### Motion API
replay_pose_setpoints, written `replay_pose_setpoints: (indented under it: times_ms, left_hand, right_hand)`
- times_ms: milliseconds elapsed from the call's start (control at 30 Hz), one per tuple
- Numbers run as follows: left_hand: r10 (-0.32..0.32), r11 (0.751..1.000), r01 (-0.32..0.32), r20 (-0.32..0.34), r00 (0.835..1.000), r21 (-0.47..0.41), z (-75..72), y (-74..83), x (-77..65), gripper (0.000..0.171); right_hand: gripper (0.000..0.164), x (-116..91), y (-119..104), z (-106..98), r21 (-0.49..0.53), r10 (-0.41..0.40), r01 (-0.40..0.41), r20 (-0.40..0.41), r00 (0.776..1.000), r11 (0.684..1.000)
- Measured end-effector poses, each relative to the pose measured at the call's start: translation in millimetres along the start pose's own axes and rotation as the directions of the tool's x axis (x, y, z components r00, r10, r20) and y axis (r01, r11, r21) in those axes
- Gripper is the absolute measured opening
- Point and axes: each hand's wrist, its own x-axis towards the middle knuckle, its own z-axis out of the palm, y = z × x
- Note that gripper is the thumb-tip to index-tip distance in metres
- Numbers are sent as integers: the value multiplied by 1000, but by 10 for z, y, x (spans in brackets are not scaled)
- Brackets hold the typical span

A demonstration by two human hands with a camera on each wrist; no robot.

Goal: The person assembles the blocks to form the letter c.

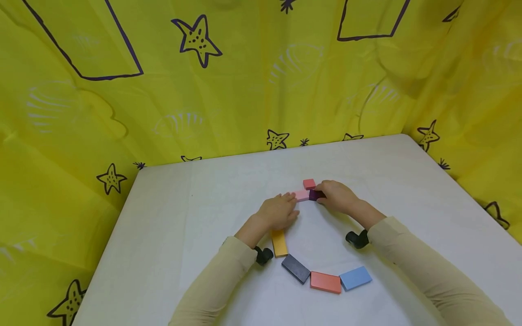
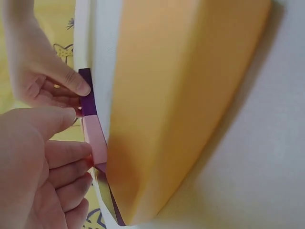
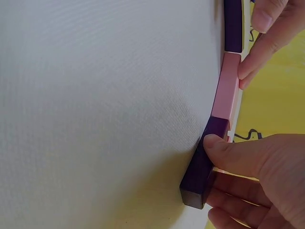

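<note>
My right hand (image 1: 337,197) pinches a dark purple block (image 3: 202,162) between thumb and fingers. One end of it meets a pink block (image 3: 226,86) on the white table. Loosely bent fingers of my left hand (image 1: 279,211) touch the outer side of the pink block, with the thumb off it. Past the pink block's other end, a second dark purple block (image 3: 233,26) shows in the right wrist view; the left hand hides it from the head view. Under the left wrist lies a yellow-orange block (image 1: 279,243), large in the left wrist view.
Curving on from the yellow-orange block are a dark grey block (image 1: 296,269), a coral red block (image 1: 325,282) and a light blue block (image 1: 356,278). A small red block (image 1: 309,184) sits just behind the row. A yellow curtain (image 1: 244,99) borders the table.
</note>
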Motion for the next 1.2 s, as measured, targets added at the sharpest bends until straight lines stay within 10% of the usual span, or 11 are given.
replay_pose_setpoints:
  times_ms: [233,567,933,1200]
  left_hand:
    - [15,989,-18,-19,1000,-150,41,-94,19,50]
    - [29,995,-36,-67,997,-91,4,-15,-92,57]
    - [151,986,-159,-122,981,-51,114,181,-403,56]
    - [319,946,-323,-137,938,-9,202,400,-634,54]
  right_hand:
    - [28,10,-13,-28,26,24,-24,15,1000,999]
    - [44,67,9,-96,109,94,-94,3,996,990]
    - [44,163,42,-68,194,206,-194,-43,978,962]
    - [44,226,99,8,229,311,-295,-37,950,928]
